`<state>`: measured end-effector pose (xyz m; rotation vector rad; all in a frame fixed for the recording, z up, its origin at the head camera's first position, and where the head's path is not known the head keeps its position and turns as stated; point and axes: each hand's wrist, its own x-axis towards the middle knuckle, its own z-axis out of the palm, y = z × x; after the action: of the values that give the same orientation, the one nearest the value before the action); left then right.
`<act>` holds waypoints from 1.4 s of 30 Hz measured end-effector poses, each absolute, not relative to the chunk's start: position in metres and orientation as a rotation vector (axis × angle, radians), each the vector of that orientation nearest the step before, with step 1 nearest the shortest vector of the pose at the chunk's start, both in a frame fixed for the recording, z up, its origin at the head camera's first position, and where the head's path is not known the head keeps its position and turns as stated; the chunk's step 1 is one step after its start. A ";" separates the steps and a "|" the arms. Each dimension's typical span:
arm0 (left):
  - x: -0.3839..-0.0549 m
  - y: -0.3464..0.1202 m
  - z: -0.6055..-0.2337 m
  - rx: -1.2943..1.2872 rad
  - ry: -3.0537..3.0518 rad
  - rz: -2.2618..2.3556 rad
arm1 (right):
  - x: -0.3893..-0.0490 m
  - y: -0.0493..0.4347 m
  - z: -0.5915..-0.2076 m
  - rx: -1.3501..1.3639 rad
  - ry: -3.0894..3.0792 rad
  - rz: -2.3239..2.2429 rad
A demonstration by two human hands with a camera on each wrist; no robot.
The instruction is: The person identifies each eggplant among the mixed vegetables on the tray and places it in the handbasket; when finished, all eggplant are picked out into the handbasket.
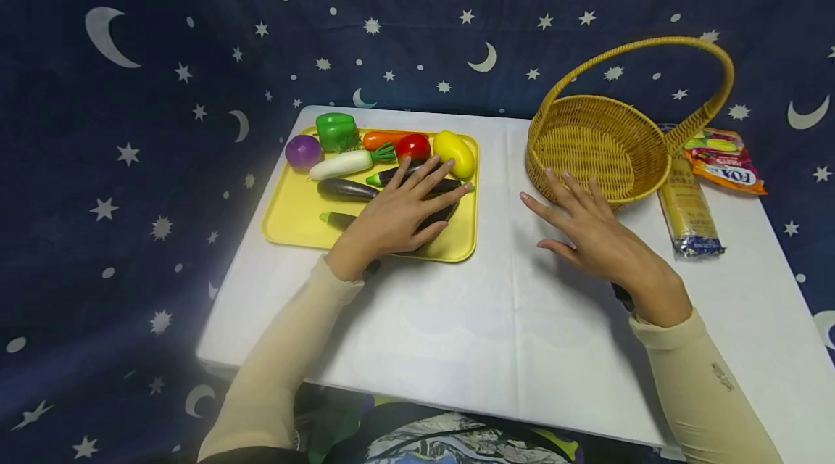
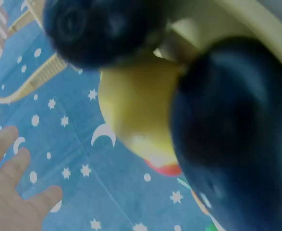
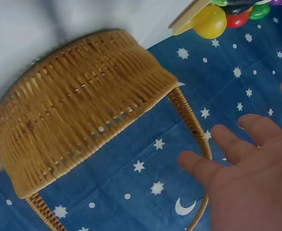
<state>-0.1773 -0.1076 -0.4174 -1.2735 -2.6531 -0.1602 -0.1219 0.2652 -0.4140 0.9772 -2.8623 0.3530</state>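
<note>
My left hand (image 1: pixel 404 210), fingers spread, hovers over several dark eggplants (image 1: pixel 346 190) on a yellow tray (image 1: pixel 293 217) and partly hides them. In the left wrist view its fingers (image 2: pixel 16 168) are straight and hold nothing, with one eggplant (image 2: pixel 232 110) looming close to the camera. My right hand (image 1: pixel 590 239) is spread just in front of a wicker basket (image 1: pixel 538 167) with a tall handle; the basket's bowl holds nothing. From the right wrist, that hand (image 3: pixel 261 178) appears with extended fingers beside the basket (image 3: pixel 83 106).
Also on the tray lie a green bell pepper (image 1: pixel 336 132), purple onion (image 1: pixel 303 152), white radish (image 1: pixel 342 164), carrot (image 1: pixel 378 139), red tomato (image 1: pixel 413 148) and yellow mango-like fruit (image 1: pixel 454 154). Right of the basket are a pasta packet (image 1: pixel 691 210) and a colourful bag (image 1: pixel 727 159). Star-patterned cloth (image 1: pixel 417 36) hangs behind.
</note>
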 end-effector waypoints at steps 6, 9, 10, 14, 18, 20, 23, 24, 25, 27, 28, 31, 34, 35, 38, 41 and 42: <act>-0.171 -0.135 -0.412 -1.160 -2.740 -0.285 | -0.124 0.270 -0.416 0.941 -2.880 0.355; -0.164 -0.154 -0.411 -1.079 -2.747 -0.377 | -0.124 0.270 -0.419 0.927 -2.888 0.365; -0.162 -0.161 -0.411 -1.051 -2.741 -0.417 | -0.124 0.271 -0.419 0.924 -2.889 0.363; -0.155 -0.190 -0.411 -0.915 -2.708 -0.618 | -0.125 0.273 -0.420 0.904 -2.896 0.345; -0.148 -0.221 -0.413 -0.755 -2.643 -0.876 | -0.125 0.276 -0.421 0.884 -2.915 0.351; -0.145 -0.237 -0.416 -0.690 -2.576 -1.021 | -0.126 0.277 -0.420 0.877 -2.918 0.358; -0.141 -0.260 -0.422 -0.613 -2.434 -1.246 | -0.127 0.278 -0.420 0.867 -2.916 0.358; -0.141 -0.266 -0.423 -0.584 -2.386 -1.320 | -0.127 0.279 -0.420 0.864 -2.913 0.359; -0.140 -0.272 -0.424 -0.552 -2.338 -1.386 | -0.127 0.280 -0.421 0.861 -2.911 0.359; -0.139 -0.282 -0.427 -0.471 -2.271 -1.466 | -0.128 0.281 -0.422 0.859 -2.910 0.361; -0.139 -0.287 -0.428 -0.422 -2.254 -1.487 | -0.128 0.282 -0.422 0.861 -2.903 0.358; -0.138 -0.299 -0.433 -0.285 -2.256 -1.530 | -0.128 0.282 -0.422 0.869 -2.877 0.358; -0.140 -0.312 -0.441 -0.166 -2.312 -1.552 | -0.129 0.283 -0.420 0.875 -2.848 0.360; -0.140 -0.317 -0.444 -0.137 -2.330 -1.558 | -0.129 0.282 -0.420 0.873 -2.847 0.363; -0.145 -0.331 -0.456 -0.069 -2.406 -1.522 | -0.129 0.282 -0.419 0.868 -2.845 0.361; -0.149 -0.345 -0.468 -0.041 -2.496 -1.517 | -0.130 0.282 -0.420 0.870 -2.845 0.366; -0.150 -0.350 -0.472 -0.021 -2.541 -1.507 | -0.130 0.282 -0.421 0.875 -2.842 0.372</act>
<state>-0.1502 -0.3496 -0.4716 -0.0208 -2.5412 -1.5074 -0.1300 0.2823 -0.4205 0.8747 -2.8417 0.3724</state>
